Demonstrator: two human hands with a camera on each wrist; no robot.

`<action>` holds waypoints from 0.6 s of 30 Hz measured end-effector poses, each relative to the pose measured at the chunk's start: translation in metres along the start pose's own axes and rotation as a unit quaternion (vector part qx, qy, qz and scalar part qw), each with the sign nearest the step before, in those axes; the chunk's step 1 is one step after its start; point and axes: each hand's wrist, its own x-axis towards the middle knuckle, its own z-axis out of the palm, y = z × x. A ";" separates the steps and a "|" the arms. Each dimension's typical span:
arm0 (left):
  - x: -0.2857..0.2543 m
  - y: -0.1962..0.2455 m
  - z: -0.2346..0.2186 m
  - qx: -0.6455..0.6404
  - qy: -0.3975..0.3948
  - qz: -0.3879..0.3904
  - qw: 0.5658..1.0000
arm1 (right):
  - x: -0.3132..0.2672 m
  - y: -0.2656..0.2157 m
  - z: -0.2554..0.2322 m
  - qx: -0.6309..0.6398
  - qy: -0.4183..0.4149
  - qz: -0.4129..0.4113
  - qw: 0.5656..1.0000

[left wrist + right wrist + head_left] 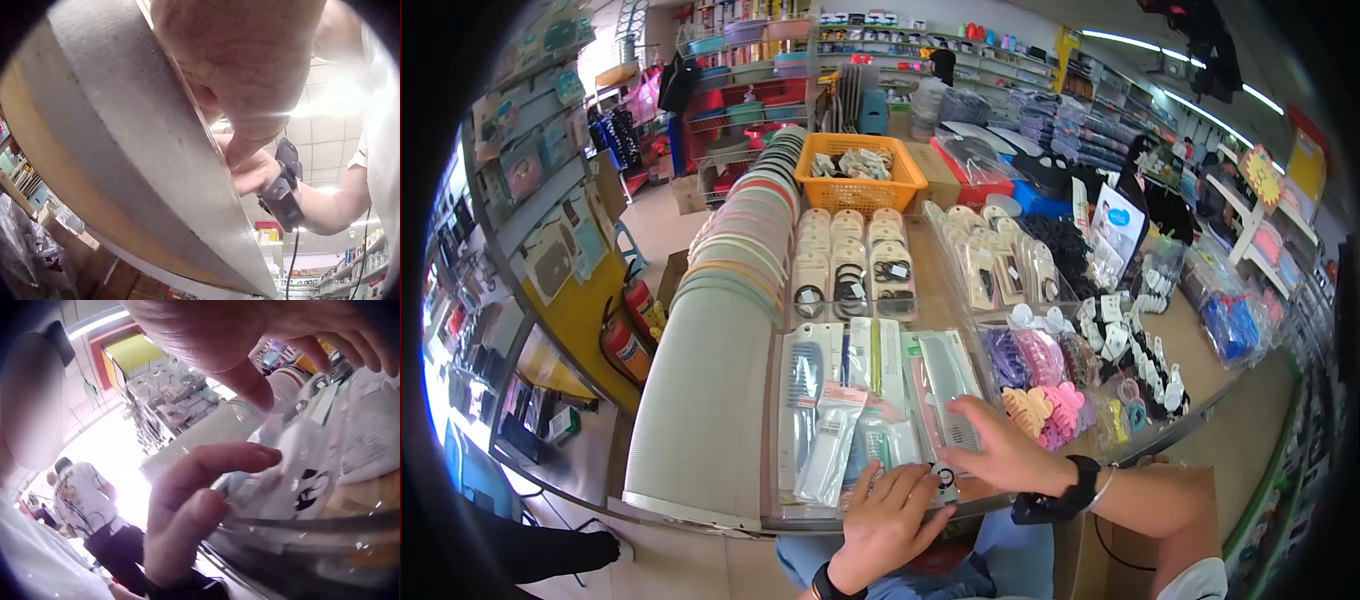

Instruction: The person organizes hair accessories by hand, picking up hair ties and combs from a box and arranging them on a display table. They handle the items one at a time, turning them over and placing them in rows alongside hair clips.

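Note:
My left hand (892, 520) lies at the front edge of a clear tray (805, 510), fingers spread and loosely bent over the lower ends of packaged combs. Close to its fingertips is a white-wrapped packet (832, 445). My right hand (1005, 450) reaches over the tray's right part, its fingers apart beside a packaged pale comb (947, 375). A blue comb (804, 375) in its packet lies at the left. In the right wrist view, my right hand's thumb and fingers stand apart above the plastic packets (300, 462). Between my hands is a small black-and-white round label (944, 482).
Headbands (735, 220) line a long grey roll (700, 400) on the left. Carded hair ties (850, 270) and an orange basket (860, 190) are behind the combs. Claw clips (1050, 405) lie to the right. Fire extinguishers (625, 345) stand left of the counter.

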 end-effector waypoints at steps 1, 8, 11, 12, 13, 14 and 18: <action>-0.001 -0.001 0.002 -0.006 0.003 0.002 1.000 | 0.008 0.004 0.001 -0.069 0.009 0.020 0.997; -0.003 0.001 -0.004 -0.032 -0.002 -0.018 0.999 | 0.030 0.026 0.012 -0.145 0.063 0.085 0.984; -0.002 -0.002 -0.026 -0.097 -0.017 -0.030 0.995 | 0.034 0.015 0.008 -0.114 0.087 0.130 0.981; -0.004 -0.004 -0.033 -0.129 0.024 -0.067 0.989 | 0.037 0.017 0.006 -0.116 0.068 0.146 0.980; -0.006 -0.006 -0.040 -0.161 0.063 -0.105 0.979 | 0.040 0.020 0.006 -0.116 0.048 0.162 0.979; -0.005 -0.008 -0.047 -0.109 0.090 -0.095 0.985 | 0.041 0.025 0.007 -0.100 0.059 0.169 0.979; -0.003 -0.024 -0.056 -0.002 0.063 -0.139 0.988 | 0.037 0.028 0.002 -0.103 -0.008 0.165 0.981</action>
